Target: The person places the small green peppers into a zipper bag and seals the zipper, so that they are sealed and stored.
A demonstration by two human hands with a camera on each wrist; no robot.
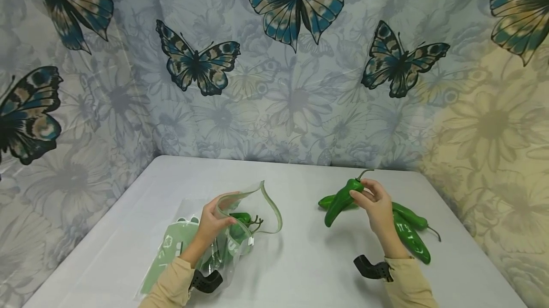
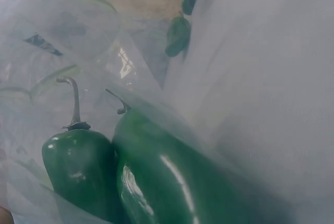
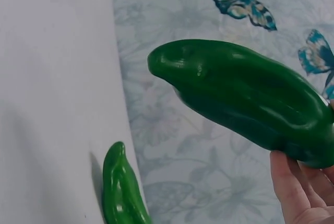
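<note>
Nearest, wearing tan sleeves, with a black bracket at each wrist. On the white tabletop, with flat green packaging toward the left and two loose peppers lying side by side toward the right. A little farther in, holding a clear bag open with the left hand, thumb and fingers bent about its green-edged mouth; inside, with at least two bagged peppers, stems toward the opening. With the right hand, pinching a raised pepper near its stem between thumb and fingers, tip slanting down. Behind that, with another pepper on the tabletop. At the back, draped in pale floral cloth printed with dark-and-blue butterflies.
</note>
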